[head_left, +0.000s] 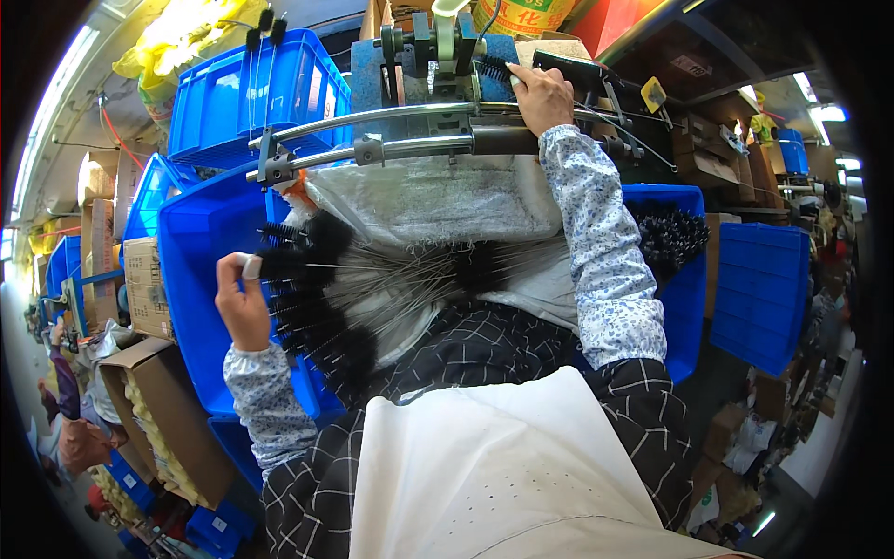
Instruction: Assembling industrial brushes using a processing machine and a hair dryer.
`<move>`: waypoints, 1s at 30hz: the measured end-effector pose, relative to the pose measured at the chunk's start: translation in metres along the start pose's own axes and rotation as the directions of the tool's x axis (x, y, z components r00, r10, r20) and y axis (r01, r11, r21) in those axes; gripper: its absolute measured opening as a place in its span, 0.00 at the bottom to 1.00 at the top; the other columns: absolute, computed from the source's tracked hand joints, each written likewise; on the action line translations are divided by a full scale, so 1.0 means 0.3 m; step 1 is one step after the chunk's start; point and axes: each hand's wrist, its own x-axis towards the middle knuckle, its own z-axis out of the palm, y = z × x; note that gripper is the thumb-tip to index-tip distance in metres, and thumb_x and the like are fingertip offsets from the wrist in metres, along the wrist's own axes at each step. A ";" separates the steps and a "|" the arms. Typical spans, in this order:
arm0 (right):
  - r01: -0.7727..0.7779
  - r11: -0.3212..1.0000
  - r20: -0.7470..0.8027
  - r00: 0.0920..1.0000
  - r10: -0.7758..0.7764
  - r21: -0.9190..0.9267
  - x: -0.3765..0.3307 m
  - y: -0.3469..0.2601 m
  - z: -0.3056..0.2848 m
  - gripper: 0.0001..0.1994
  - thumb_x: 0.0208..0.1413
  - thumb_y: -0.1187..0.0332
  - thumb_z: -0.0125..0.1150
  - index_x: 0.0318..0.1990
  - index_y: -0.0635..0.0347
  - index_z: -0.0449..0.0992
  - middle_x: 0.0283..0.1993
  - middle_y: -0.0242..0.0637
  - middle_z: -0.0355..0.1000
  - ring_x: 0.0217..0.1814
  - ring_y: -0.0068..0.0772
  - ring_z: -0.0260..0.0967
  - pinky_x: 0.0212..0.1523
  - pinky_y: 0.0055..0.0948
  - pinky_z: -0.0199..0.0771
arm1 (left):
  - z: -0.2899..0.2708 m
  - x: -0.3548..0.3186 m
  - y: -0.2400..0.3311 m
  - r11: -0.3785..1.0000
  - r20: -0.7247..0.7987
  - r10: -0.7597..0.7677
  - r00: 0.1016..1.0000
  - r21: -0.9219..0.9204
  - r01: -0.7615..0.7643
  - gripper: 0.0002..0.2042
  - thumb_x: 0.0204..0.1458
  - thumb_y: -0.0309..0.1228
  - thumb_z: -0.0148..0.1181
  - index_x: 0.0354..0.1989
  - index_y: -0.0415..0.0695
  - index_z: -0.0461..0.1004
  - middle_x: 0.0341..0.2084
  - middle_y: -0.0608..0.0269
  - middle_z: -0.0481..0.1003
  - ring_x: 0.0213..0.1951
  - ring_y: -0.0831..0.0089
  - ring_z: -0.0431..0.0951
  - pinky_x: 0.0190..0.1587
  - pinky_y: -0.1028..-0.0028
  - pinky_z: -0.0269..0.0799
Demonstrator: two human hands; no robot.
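My left hand (pixel 244 303) is at the left of my lap, thumb and finger pinched on the tip of a black bristle brush (pixel 291 265) with a thin wire stem. Under it a thick bundle of similar wire-stemmed brushes (pixel 321 326) lies across my lap, heads to the left. My right hand (pixel 545 98) reaches up to the bench machine (pixel 447 65), its fingers closed around the end of another black brush (pixel 492 67). White covers show on fingertips of both hands. Where that second brush meets the machine is too small to make out.
Two curved metal rails (pixel 400 121) cross in front of the machine. A blue tub (pixel 200 279) stands left of my lap; on the right another blue bin (pixel 684 317) holds a pile of black brushes (pixel 670 238). A blue crate (pixel 251 98) sits at the back left. Cardboard boxes (pixel 149 289) stand farther left.
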 end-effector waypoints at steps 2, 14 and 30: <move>-0.005 0.999 0.004 1.000 0.005 0.046 0.013 0.012 0.018 0.13 0.48 0.64 0.49 0.43 0.42 0.71 0.36 0.28 0.70 0.42 0.31 0.60 0.43 0.32 0.56 | -0.046 0.004 0.036 0.995 -0.067 0.097 0.993 -0.030 -0.099 0.04 0.50 0.26 0.49 0.31 0.39 0.64 0.26 0.62 0.70 0.28 0.78 0.67 0.33 0.81 0.64; -0.038 0.984 -0.044 0.999 0.031 -0.173 0.029 0.063 0.035 0.20 0.45 0.62 0.51 0.47 0.55 0.65 0.47 0.33 0.61 0.52 0.34 0.52 0.49 0.38 0.51 | -0.290 -0.022 0.071 0.857 -0.547 0.111 0.830 -0.370 -0.358 0.11 0.54 0.32 0.42 0.38 0.36 0.62 0.35 0.50 0.66 0.37 0.66 0.68 0.43 0.68 0.64; -0.070 0.982 -0.075 0.994 0.084 0.174 0.011 -0.038 0.092 0.17 0.45 0.69 0.52 0.45 0.60 0.68 0.44 0.41 0.67 0.47 0.38 0.63 0.47 0.36 0.62 | -0.287 -0.030 0.087 0.864 -0.625 0.009 0.780 -0.388 -0.321 0.11 0.54 0.32 0.44 0.39 0.37 0.61 0.32 0.54 0.67 0.32 0.73 0.69 0.32 0.79 0.68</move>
